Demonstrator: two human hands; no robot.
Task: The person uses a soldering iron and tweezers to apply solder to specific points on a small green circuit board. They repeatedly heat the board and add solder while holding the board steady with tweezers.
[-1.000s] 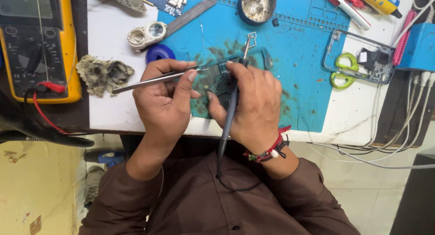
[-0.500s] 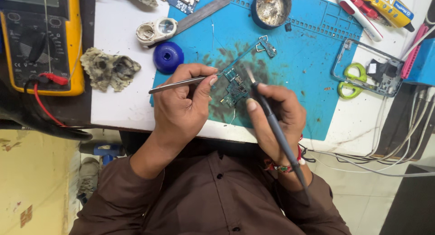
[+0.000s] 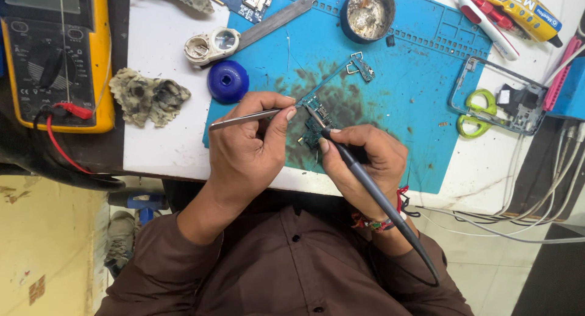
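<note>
**Two hands at work on a small circuit board**

Where the brown sleeves end at the near edge of the white surface (image 3: 164, 139), both hands are closed around tools. The left hand (image 3: 247, 151) pinches a pair of slim steel tweezers (image 3: 244, 118) between thumb and forefinger, their tips reaching right to the small blue-green circuit board (image 3: 317, 118). The right hand (image 3: 365, 163), with a red thread band at its wrist, grips a dark pencil-shaped soldering iron (image 3: 378, 197) like a pen; its tip rests on the board, and its cord trails back toward the body. The board lies on the stained blue rubber work mat (image 3: 414, 109), between the two hands and partly hidden by the fingers.

Just beyond the left hand sits a round dark-blue plastic cap (image 3: 228, 81), and left of it a crumpled grey cleaning sponge (image 3: 146, 95). Farther left lies a yellow-cased multimeter (image 3: 55, 54) with a red lead. Toward the far edge stands a round metal tin of solder residue (image 3: 367, 12), and off to the right a clear phone frame (image 3: 499, 96) rests over green-handled scissors (image 3: 475, 112).
</note>
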